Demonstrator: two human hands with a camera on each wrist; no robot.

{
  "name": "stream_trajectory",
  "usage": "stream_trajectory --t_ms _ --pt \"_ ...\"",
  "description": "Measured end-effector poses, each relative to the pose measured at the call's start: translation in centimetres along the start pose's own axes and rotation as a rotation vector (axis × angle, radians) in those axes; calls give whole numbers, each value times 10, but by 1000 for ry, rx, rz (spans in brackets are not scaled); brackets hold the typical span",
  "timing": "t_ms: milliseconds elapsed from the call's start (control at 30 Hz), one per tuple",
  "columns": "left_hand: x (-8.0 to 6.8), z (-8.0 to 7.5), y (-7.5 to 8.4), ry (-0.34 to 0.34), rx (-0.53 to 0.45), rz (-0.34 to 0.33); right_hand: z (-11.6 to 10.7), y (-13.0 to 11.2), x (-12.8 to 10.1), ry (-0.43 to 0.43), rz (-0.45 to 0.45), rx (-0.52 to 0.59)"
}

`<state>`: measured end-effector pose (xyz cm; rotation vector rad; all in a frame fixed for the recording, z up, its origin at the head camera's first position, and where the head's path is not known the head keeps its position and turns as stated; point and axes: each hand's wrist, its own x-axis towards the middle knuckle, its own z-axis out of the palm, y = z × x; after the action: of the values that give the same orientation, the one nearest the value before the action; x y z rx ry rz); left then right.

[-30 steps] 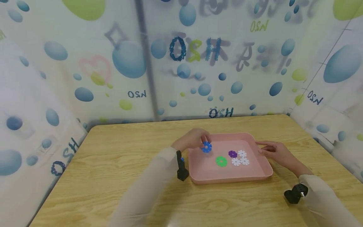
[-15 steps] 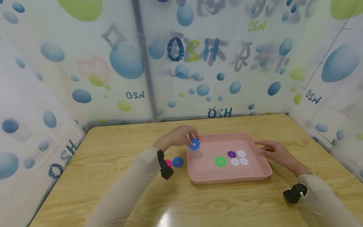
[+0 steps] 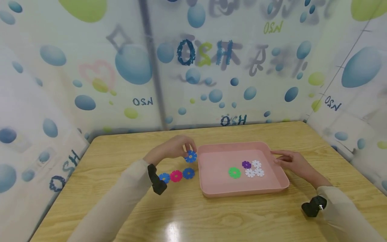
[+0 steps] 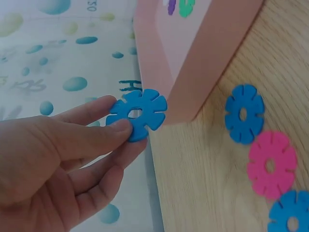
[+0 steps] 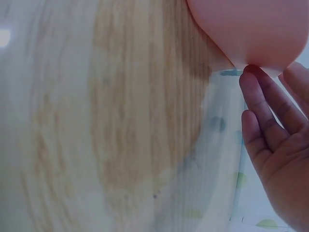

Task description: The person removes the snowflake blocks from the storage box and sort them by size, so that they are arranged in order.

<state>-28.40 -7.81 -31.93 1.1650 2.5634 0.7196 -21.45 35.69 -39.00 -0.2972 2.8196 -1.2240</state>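
The letters "OSH" were printed in blue and green on the bubble-patterned backdrop [image 3: 208,53], and repeated smaller lower down; mirrored marks reading like "OSN" were also seen. No writing could be made out on the toys or the tray.

A blue snowflake disc [image 3: 190,156] was pinched at its edge between thumb and fingertips of the left hand [image 3: 172,148], the grip clamped on the piece, held above the counter [image 3: 121,201] just beside the near-left corner of the pink tray [image 3: 242,193]. The right hand [image 3: 294,163] was laid against the tray's right rim with fingers straight and relaxed, its grip apart.

Three discs, blue [image 3: 164,177], pink [image 3: 176,175] and blue [image 3: 188,173], were lined up on the counter left of the tray. A green disc [image 3: 234,172], a purple disc [image 3: 246,164] and three white discs [image 3: 255,169] were seen lying in the tray.
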Motion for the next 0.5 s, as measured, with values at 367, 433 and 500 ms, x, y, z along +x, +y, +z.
stream_trajectory --t_ms 367,433,500 --pt "-18 -8 -13 -22 -13 -27 0 2 0 0 -2 18" --pt "-21 -10 -16 -29 -11 -23 0 3 0 0 -5 17" --pt "-24 -11 -18 -36 -13 -14 0 3 0 2 -6 12"
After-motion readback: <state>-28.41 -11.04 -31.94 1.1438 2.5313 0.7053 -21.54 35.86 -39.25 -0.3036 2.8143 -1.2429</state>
